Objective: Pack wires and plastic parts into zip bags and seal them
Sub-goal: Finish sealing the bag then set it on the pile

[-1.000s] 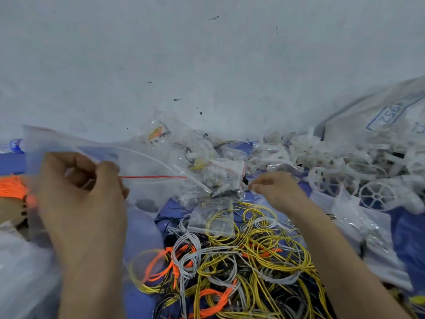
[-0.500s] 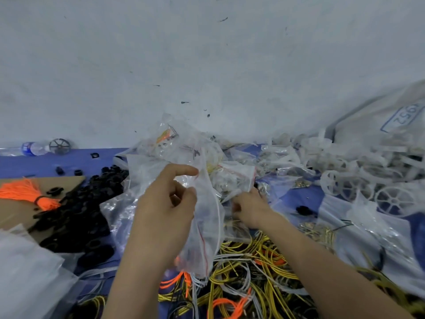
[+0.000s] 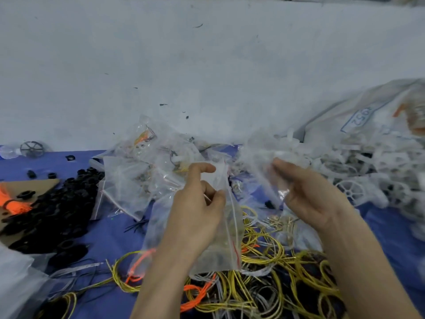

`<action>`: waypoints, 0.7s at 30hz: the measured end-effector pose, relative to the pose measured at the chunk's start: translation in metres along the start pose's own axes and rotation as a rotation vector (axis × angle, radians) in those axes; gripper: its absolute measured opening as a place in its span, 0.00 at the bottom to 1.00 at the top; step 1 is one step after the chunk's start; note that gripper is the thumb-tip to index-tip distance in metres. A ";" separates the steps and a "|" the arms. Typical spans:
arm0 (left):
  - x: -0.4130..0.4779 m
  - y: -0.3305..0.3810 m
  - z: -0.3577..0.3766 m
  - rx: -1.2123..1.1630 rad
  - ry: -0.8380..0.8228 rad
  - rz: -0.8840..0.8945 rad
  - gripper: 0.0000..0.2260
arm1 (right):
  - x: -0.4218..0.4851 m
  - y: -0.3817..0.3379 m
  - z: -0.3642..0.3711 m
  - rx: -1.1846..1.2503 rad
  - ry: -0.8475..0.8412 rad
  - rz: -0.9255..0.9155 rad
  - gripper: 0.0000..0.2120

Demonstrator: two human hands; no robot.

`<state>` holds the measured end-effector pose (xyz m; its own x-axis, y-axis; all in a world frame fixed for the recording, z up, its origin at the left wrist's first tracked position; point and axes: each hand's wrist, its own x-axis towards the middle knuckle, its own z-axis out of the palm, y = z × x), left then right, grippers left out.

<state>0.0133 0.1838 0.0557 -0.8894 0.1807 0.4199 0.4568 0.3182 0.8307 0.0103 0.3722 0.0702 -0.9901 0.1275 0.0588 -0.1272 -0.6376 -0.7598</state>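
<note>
My left hand (image 3: 195, 208) pinches a clear zip bag (image 3: 226, 245) with a red seal line, held upright above the wires. My right hand (image 3: 305, 192) is raised to its right and grips a second, blurred clear bag (image 3: 264, 157). Under both hands lies a tangle of yellow, orange, white and black wires (image 3: 259, 284) on the blue cloth. White plastic wheel parts (image 3: 351, 189) are heaped to the right. A pile of filled zip bags (image 3: 147, 171) sits behind my left hand.
Black plastic parts (image 3: 53, 212) are heaped at the left beside cardboard (image 3: 30, 185) with an orange tassel (image 3: 11, 201). A large white sack (image 3: 368, 116) leans on the wall at the right. A bottle (image 3: 9, 151) and a dark wheel (image 3: 32, 148) lie far left.
My right hand has lifted from the wire pile up and to the right, bringing a clear bag with it. My left hand keeps hold of its bag, now nearer the middle.
</note>
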 end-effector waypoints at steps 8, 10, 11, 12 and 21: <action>-0.001 -0.001 0.001 -0.258 -0.094 0.047 0.12 | -0.027 0.011 0.006 -0.475 -0.303 0.233 0.08; -0.001 -0.001 -0.002 -0.252 -0.109 0.082 0.10 | -0.025 0.015 0.009 -0.671 -0.205 0.146 0.04; -0.002 0.001 0.000 -0.244 -0.137 0.100 0.10 | -0.025 0.018 0.011 -0.878 -0.206 0.066 0.06; -0.004 0.003 0.003 -0.236 -0.166 0.119 0.10 | -0.025 0.023 0.013 -1.148 -0.214 -0.007 0.08; -0.011 0.002 0.032 0.034 -0.250 0.197 0.11 | -0.017 0.022 0.000 -1.579 -0.244 -0.010 0.08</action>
<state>0.0248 0.2126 0.0407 -0.7539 0.4640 0.4651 0.6241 0.2847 0.7276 0.0238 0.3559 0.0529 -0.9947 -0.0913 0.0476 -0.1009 0.7725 -0.6270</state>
